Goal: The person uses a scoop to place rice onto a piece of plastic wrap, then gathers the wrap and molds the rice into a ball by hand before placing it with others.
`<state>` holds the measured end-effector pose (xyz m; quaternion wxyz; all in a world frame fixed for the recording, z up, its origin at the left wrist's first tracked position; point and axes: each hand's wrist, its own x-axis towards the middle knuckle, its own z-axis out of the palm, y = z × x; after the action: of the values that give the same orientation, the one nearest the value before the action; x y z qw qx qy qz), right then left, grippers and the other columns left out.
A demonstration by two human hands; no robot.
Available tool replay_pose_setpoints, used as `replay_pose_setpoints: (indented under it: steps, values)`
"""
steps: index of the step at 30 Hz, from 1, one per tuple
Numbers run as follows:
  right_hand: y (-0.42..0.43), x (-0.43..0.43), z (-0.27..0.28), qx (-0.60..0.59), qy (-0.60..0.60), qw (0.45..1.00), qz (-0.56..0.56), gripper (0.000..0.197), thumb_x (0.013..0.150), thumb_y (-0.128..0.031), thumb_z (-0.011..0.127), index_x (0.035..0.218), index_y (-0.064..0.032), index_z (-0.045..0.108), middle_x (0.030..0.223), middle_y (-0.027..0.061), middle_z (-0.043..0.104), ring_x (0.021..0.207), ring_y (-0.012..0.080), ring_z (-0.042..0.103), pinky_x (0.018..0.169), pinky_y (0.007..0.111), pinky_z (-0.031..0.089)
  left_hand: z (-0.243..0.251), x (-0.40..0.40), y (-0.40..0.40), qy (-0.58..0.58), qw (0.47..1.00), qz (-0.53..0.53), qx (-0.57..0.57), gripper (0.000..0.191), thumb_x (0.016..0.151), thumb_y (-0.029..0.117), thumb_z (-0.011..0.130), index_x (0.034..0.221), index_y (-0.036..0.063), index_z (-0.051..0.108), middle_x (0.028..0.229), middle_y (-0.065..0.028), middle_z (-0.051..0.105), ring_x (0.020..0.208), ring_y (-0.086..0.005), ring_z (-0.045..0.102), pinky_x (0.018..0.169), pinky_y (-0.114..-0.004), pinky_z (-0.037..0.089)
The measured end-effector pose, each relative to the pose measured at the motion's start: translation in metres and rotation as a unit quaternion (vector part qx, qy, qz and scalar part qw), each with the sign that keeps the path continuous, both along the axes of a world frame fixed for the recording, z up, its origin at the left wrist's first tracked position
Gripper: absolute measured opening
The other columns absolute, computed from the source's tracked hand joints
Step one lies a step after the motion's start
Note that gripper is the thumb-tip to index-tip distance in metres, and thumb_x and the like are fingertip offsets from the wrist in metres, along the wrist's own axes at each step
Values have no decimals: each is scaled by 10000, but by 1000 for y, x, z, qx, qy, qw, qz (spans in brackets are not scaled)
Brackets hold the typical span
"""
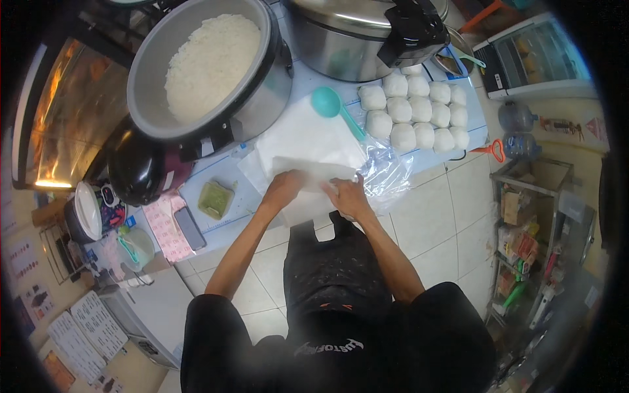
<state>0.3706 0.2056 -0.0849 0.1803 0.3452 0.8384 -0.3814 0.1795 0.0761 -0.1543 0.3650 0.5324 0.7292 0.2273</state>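
A stack of white wrapping paper [309, 135] lies before me on the table. Over its near part is a folded-over sheet of thin paper [314, 169]. My left hand [286, 188], slightly blurred, curls over the left side of this sheet. At the right side, my right hand [350, 196] grips it with thumb and fingers. What lies inside the fold is hidden. A teal rice scoop [326, 101] rests on the stack, its handle pointing right. Clear plastic film [388, 167] lies crumpled beside my right hand.
An uncovered rice cooker pot of white rice [214, 64] stands back left, and a lidded steel cooker [339, 54] behind. Several white wrapped bundles [410, 109] sit in rows at right. Left are a green-filled container [215, 200] and a phone [189, 227]. A shelf rack [533, 172] stands right.
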Motion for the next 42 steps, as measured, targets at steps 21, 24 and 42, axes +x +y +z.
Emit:
replay_pose_setpoints:
  steps: [21,24,42]
  values:
    - [-5,-38,-109,156,6,987,42,250,789,-47,571,1030,6,613,1143,200,579,1071,398,549,932,514,428,-49,-28,31,148,985,-75,-40,299,814,44,622,1110,29,658,1021,-165,636,941,-365,602,874,-495,481]
    - [-35,-28,-106,83,24,983,-163,183,851,-27,511,995,51,593,1116,214,590,1023,421,593,824,508,503,-50,-13,6,106,994,-3,-7,253,835,67,631,1077,6,672,1020,-172,642,957,-379,601,897,-489,484]
    - [29,-97,-101,128,-146,946,258,385,588,-200,857,900,-24,715,990,189,690,953,282,684,774,383,554,-38,-48,29,208,967,-121,86,145,639,106,734,771,98,676,821,-135,679,727,-362,606,755,-464,493]
